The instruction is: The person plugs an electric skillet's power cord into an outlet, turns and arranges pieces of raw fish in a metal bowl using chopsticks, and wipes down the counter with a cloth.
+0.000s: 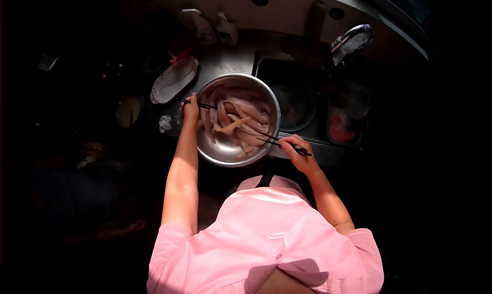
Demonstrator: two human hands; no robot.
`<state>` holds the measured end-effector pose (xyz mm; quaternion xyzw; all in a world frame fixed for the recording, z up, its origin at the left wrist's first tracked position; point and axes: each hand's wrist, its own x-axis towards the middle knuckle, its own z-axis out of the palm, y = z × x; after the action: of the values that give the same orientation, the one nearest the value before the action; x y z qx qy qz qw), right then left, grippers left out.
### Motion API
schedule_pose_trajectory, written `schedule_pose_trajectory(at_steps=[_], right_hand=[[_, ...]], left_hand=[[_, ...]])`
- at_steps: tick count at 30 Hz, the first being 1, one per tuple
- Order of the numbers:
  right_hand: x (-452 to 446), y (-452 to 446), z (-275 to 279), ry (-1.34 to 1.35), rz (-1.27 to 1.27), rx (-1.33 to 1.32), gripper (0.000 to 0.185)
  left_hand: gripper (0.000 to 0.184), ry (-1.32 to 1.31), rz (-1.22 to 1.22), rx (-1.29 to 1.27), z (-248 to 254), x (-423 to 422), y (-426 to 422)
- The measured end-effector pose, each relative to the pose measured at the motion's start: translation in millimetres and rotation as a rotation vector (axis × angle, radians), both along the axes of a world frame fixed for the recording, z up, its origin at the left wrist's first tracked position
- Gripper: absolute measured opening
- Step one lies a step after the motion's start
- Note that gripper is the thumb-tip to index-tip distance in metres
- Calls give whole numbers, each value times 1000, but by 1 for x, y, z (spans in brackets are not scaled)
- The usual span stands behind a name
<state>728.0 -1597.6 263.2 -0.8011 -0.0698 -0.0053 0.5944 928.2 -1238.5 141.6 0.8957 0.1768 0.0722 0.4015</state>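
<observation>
A large round metal bowl (224, 152) holds many long, pale pink strips of what looks like raw meat or fish (246, 112). At the bowl's left rim, my left hand (190, 109) is closed round a dark stick (206, 106) whose tip reaches in over the strips. On the right, my right hand (298, 151) grips dark chopsticks (271, 139); their thin ends touch or hover just above the strips, which of the two I cannot tell. A pale strip (233, 125) lies across the top of the others.
An oval dish (175, 80) stands left of the bowl, above a crumpled white scrap (165, 123). Behind are spray bottles (226, 30). To the right lie a dark sink (294, 102) and a tray with something red (342, 129). Another person's arm (115, 231) shows dimly at lower left.
</observation>
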Motion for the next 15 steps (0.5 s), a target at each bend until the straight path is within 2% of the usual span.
schedule_pose_trajectory(at_steps=[1, 3, 5, 6, 7, 9, 11, 13, 14, 15], right_hand=[[2, 0, -1, -5, -2, 5, 14], [5, 1, -4, 88, -32, 76, 19], [9, 7, -3, 108, -71, 161, 19], [11, 9, -1, 163, -92, 227, 19], [12, 12, 0, 223, -112, 293, 18], [15, 17, -4, 212, -117, 241, 18], [19, 22, -9, 198, -122, 192, 17], [23, 30, -11, 231, -196, 231, 15], [25, 37, -5, 206, -225, 217, 15], [27, 44, -4, 204, -219, 209, 15]], left_hand=[[46, 27, 75, -257, -8, 4, 9], [45, -30, 98, -288, -2, 0, 15], [46, 88, 99, -452, 7, -7, 22], [54, 69, 102, -490, 11, -13, 21], [54, 66, 113, -495, 15, -16, 22], [67, 88, 52, -601, 22, -28, 24], [68, 69, 46, -622, 19, -35, 28], [57, -4, -74, -678, 32, -44, 31], [45, -5, -85, -650, 38, -49, 33], [45, -10, -80, -658, 39, -52, 37]])
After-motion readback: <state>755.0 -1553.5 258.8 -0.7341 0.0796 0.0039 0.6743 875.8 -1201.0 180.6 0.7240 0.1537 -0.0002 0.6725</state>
